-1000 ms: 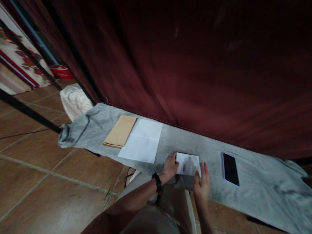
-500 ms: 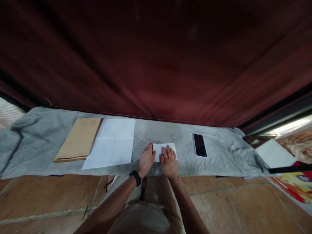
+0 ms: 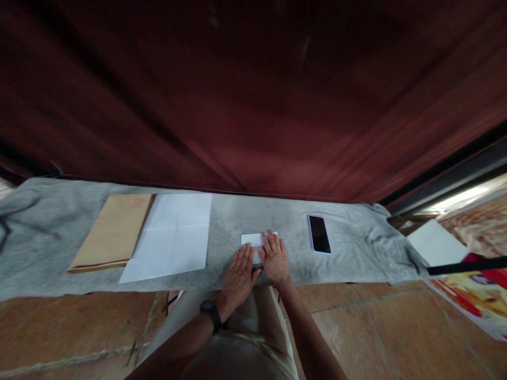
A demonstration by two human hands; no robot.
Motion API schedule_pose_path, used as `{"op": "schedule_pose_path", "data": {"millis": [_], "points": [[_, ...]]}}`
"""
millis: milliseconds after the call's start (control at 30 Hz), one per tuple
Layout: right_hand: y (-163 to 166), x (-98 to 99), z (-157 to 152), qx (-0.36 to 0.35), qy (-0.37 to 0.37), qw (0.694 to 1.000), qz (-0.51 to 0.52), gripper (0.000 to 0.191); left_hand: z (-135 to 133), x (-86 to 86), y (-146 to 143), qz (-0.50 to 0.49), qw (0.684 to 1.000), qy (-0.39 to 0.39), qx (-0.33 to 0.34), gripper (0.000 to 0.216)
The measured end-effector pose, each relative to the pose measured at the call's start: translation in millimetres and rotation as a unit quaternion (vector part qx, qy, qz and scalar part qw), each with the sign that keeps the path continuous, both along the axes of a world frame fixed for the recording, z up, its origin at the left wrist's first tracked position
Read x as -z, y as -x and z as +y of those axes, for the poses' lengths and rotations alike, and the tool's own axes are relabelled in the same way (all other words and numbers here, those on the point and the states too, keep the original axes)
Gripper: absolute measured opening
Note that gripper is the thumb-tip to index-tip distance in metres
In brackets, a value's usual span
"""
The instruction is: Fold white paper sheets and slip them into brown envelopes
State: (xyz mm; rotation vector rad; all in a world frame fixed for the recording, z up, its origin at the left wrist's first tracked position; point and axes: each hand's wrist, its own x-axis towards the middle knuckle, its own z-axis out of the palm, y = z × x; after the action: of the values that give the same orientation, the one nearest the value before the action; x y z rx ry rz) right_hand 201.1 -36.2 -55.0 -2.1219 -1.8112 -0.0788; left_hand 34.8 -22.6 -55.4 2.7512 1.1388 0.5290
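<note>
A small folded piece of white paper [image 3: 252, 239] lies on the grey cloth in front of me, partly covered by both hands. My left hand [image 3: 238, 275], with a black watch on its wrist, rests flat on the paper's lower left part, fingers stretched out. On the right half lies my right hand [image 3: 274, 259], also flat with its fingers extended. The hands are close together, the thumbs near each other at the paper's lower edge. Neither hand grips anything.
Left of my hands lie creased white sheets [image 3: 174, 232] and brown envelopes [image 3: 113, 227]. A phone [image 3: 319, 234] with a pale case lies to the right. The grey cloth [image 3: 233, 211] covers a narrow surface before a dark red sheet [image 3: 257, 121]. Tiled floor [image 3: 356, 327] lies below.
My left hand has gone from holding the paper's left edge to lying flat on it. My right hand stays flat on the paper. The view has shifted slightly.
</note>
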Motion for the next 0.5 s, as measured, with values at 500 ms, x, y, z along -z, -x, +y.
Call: {"op": "schedule_pose_path", "data": {"millis": [500], "points": [[-28.8, -9.3, -6.6, 0.175, 0.003, 0.983, 0.057, 0.034, 1.7, -4.1, 12.8, 0.011, 1.000, 0.007, -0.018, 0.064]]}}
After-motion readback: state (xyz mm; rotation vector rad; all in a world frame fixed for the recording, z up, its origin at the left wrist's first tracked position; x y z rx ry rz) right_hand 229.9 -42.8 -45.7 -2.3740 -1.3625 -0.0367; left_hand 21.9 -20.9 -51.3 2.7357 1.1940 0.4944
